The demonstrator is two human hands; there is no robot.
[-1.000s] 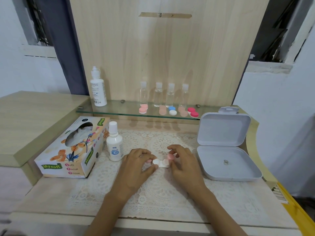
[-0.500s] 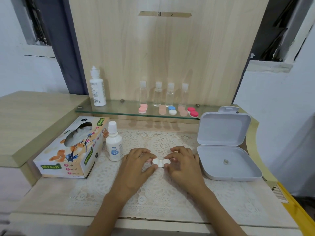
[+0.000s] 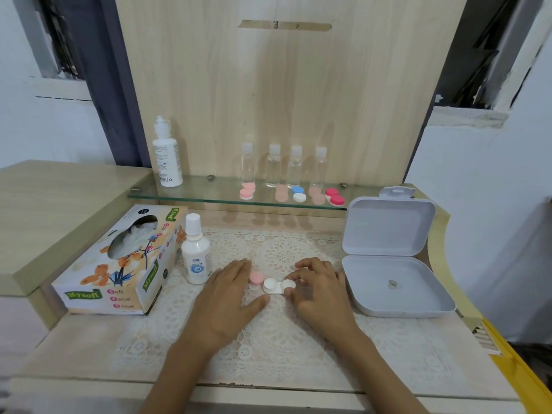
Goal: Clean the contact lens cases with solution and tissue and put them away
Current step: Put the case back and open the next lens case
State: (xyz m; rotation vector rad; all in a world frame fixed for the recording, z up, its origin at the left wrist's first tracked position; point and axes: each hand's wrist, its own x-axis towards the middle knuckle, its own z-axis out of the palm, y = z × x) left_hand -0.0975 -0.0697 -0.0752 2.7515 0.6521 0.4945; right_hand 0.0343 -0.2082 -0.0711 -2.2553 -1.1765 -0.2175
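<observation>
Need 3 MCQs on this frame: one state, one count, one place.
1. The grey box is: A) shut B) open C) upside down
2. Number of clear bottles on the shelf: A) two B) four C) six
3. The small white bottle stands: A) on the shelf B) in the grey box C) beside the tissue box

Answers: 1 B, its lid stands raised; 2 B, four stand in a row; 3 C, it stands right next to the tissue box.
</observation>
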